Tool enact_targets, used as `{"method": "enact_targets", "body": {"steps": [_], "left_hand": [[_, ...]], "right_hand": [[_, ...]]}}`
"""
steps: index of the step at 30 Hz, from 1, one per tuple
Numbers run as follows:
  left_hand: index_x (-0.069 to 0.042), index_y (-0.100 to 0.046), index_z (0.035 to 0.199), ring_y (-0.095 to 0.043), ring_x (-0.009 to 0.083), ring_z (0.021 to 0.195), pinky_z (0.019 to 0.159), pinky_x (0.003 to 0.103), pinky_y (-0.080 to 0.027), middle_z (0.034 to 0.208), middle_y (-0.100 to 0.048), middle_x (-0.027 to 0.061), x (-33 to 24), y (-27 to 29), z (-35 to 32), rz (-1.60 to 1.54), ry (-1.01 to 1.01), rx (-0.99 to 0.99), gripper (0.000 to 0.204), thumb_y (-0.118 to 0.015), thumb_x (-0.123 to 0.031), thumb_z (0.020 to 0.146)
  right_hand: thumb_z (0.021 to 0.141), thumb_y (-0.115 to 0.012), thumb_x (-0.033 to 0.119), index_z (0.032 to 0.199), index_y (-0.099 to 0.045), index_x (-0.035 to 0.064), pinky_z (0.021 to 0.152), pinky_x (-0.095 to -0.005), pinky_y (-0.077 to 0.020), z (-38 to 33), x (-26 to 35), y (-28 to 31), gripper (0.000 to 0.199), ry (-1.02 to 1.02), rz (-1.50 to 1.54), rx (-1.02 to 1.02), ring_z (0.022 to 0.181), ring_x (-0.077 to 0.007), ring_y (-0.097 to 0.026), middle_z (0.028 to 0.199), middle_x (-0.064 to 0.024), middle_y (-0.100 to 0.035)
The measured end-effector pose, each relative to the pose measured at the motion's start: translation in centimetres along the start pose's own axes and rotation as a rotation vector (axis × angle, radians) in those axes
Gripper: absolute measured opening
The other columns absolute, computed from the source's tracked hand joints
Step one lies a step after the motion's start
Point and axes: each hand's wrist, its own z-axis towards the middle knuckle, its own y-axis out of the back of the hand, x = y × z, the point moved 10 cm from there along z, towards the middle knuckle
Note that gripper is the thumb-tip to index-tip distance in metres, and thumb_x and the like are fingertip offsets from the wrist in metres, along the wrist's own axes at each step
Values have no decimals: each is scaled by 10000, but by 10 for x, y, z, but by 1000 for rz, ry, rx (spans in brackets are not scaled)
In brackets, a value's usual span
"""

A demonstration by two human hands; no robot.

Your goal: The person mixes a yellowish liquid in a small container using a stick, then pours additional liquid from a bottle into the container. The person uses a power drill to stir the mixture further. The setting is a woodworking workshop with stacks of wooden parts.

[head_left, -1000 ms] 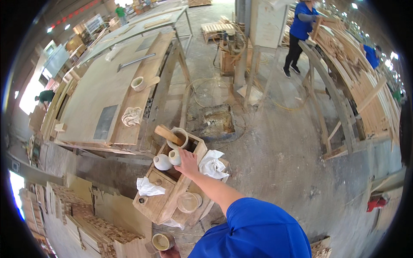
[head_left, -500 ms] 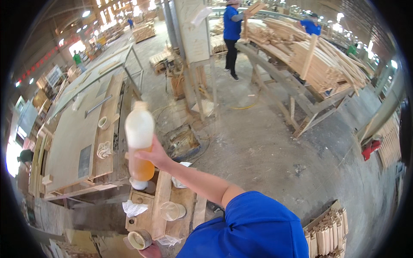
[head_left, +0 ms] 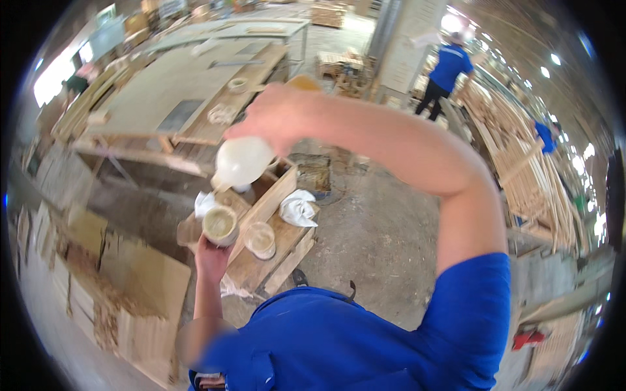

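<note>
My right hand (head_left: 277,118) is wrapped round a plastic bottle (head_left: 244,161), now tipped with its neck pointing down. The bottle's cloudy white end shows below my fingers, and a bit of amber shows above them. My left hand (head_left: 212,259) grips a small round cup (head_left: 220,223) from below, its open top facing up. The bottle's mouth hangs above and close to this cup; whether liquid is running out I cannot make out. Beside the cup, a second, clear cup (head_left: 260,240) stands on a wooden box-like stand (head_left: 267,207).
White crumpled cloth (head_left: 298,208) lies on the stand. A large worktable (head_left: 153,85) at the far left bears a bowl (head_left: 238,85) and a rag (head_left: 223,114). Stacked wood (head_left: 140,339) stands at the lower left. Another person (head_left: 450,68) is beside piled lumber (head_left: 521,156) at right.
My right hand has turned the bottle from upright to neck down. The cup in my left hand has come up below the bottle's mouth. The whole view has swung left.
</note>
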Motion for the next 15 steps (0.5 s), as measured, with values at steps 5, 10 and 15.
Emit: {"method": "enact_targets", "body": {"steps": [5,10,15], "left_hand": [[-59,-423,1236,-431,287,1173,966,456,-390,1269,-446,103,16,-7,-13,-108,48,-22,362,-342,-247,937],[-55,-403,1252,-492,282,1124,938,445,-431,1255,-461,129,17,-10,-27,-83,76,-81,373,-280,-244,956],[-46,-406,1246,-534,266,1071,901,417,-465,1212,-493,123,9,-8,-42,-79,39,-92,374,-279,-250,958]], "right_hand": [[557,-718,122,1208,-470,240,668,-371,-485,13,38,37,706,-12,-120,214,816,-245,-621,856,-70,-637],[521,-741,135,1188,-492,210,654,-385,-493,32,69,49,717,-28,-254,360,794,-255,-621,853,-74,-638],[502,-751,135,1162,-505,183,653,-393,-497,36,82,59,707,-107,-304,458,788,-262,-618,852,-72,-636]]}}
